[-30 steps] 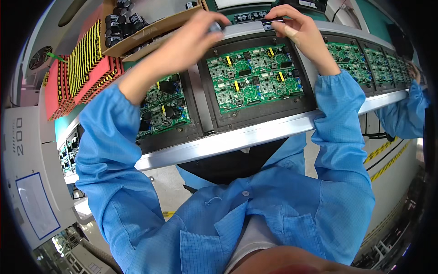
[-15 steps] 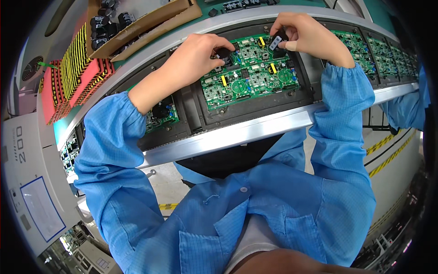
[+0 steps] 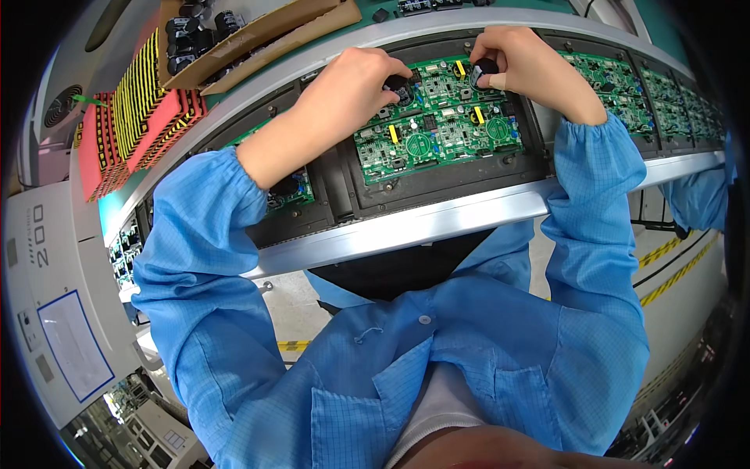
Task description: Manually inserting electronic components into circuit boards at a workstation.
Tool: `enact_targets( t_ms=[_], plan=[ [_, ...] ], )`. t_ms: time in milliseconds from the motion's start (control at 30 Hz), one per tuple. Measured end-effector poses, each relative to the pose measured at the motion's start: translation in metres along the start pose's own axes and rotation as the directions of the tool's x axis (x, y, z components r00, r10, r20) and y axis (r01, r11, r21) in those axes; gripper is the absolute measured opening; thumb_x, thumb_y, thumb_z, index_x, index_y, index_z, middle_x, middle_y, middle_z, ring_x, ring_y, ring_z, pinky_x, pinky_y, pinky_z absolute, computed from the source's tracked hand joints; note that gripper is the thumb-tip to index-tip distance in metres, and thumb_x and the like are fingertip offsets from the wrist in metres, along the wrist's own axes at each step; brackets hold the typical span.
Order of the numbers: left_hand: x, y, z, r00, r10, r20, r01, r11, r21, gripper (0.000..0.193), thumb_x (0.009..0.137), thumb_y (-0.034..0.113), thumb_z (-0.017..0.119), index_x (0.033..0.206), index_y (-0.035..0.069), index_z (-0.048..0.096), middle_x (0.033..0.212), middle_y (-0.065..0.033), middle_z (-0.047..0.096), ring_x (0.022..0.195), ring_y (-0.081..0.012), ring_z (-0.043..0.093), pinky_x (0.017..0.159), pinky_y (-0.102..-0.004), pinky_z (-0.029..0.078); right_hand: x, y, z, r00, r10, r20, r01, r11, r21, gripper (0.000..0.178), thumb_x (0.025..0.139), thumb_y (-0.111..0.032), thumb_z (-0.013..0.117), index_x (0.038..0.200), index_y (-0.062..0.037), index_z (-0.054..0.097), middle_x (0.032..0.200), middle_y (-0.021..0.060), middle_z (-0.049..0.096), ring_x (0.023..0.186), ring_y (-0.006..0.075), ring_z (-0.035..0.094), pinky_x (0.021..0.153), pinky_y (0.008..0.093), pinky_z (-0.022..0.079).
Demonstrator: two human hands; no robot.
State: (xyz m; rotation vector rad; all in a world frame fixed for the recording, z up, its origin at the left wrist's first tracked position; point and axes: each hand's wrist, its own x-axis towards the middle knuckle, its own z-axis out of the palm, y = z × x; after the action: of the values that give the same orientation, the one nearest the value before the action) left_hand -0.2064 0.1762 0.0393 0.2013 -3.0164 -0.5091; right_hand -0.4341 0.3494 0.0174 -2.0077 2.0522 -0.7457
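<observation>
In front of me lies a green circuit board panel (image 3: 461, 148) in a black carrier (image 3: 437, 173). At its far left circle, the fingers of my left hand (image 3: 361, 78) close round a black cylindrical capacitor (image 3: 401, 91). My right hand (image 3: 512, 62) grips a second black capacitor (image 3: 482, 73) at the far right circle; it stands roughly upright on the board. Fingers partly cover both capacitors, and whether their pins sit in the holes cannot be seen. The two nearer printed circles on the panel are bare.
A metal rail (image 3: 414, 221) runs along the near side of the line. More boards (image 3: 613, 90) in carriers are at right. A cardboard box (image 3: 258, 39) of black capacitors stands beyond my left arm, beside red foam blocks (image 3: 105, 148). A co-worker's blue sleeve (image 3: 695, 203) shows at far right.
The right capacitor, earlier tilted with its underside showing, has been turned upright and lowered onto the board. My left hand stays at its capacitor. The whole view has shifted slightly.
</observation>
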Motion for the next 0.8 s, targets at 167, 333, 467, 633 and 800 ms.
enact_targets(
  t_ms=[167,333,467,633,800],
  plan=[
    [-0.006,-0.006,0.005,0.986,0.146,-0.086,-0.146,0.989,-0.001,0.032,0.078,0.004,0.079,0.110,0.002,0.074,0.104,-0.0178,0.072,0.102,-0.0385,0.068,0.092,-0.0452,0.056,0.000,0.002,0.006,1.000,0.009,-0.018,-0.008,0.998,0.062,0.037,0.071,-0.005,0.087,0.101,0.0022,0.066,0.084,0.0143,0.063,0.075,0.0262,0.061,0.069,0.0379,0.051],
    [0.002,-0.003,0.004,0.963,0.270,0.029,-0.271,0.957,0.106,0.037,0.078,-0.001,0.075,0.115,0.004,0.073,0.110,-0.0130,0.069,0.109,-0.0348,0.065,0.096,-0.0430,0.054,-0.005,-0.001,0.002,0.997,-0.040,-0.060,0.042,0.999,0.026,0.037,0.073,-0.007,0.086,0.103,0.0002,0.067,0.085,0.0115,0.061,0.073,0.0245,0.059,0.068,0.0369,0.050],
    [0.003,-0.003,0.000,0.945,0.303,0.121,-0.324,0.915,0.240,0.031,0.084,0.004,0.069,0.115,0.006,0.073,0.106,-0.0102,0.068,0.108,-0.0297,0.064,0.095,-0.0397,0.055,0.000,-0.022,-0.011,0.982,0.110,-0.156,-0.102,0.993,0.058,0.031,0.085,-0.013,0.079,0.112,-0.0043,0.068,0.084,0.0062,0.059,0.068,0.0182,0.051,0.064,0.0338,0.045],
    [0.001,-0.010,-0.010,0.922,0.373,0.101,-0.386,0.894,0.226,0.034,0.085,0.008,0.072,0.119,0.009,0.072,0.112,-0.0081,0.070,0.109,-0.0288,0.064,0.096,-0.0397,0.055,0.003,-0.022,-0.009,0.978,0.068,-0.199,-0.040,0.989,0.139,0.024,0.089,-0.011,0.075,0.110,-0.0032,0.068,0.083,0.0063,0.060,0.068,0.0177,0.050,0.064,0.0330,0.044],
    [0.018,-0.077,-0.087,0.743,0.271,-0.612,-0.115,0.952,0.283,0.018,0.089,0.014,0.069,0.104,0.015,0.079,0.093,-0.0116,0.073,0.092,-0.0311,0.070,0.083,-0.0428,0.056,0.001,-0.023,-0.019,0.970,0.044,-0.241,-0.003,0.985,0.170,0.020,0.091,-0.010,0.073,0.108,-0.0014,0.067,0.083,0.0070,0.060,0.069,0.0182,0.050,0.066,0.0332,0.044]
  ],
)
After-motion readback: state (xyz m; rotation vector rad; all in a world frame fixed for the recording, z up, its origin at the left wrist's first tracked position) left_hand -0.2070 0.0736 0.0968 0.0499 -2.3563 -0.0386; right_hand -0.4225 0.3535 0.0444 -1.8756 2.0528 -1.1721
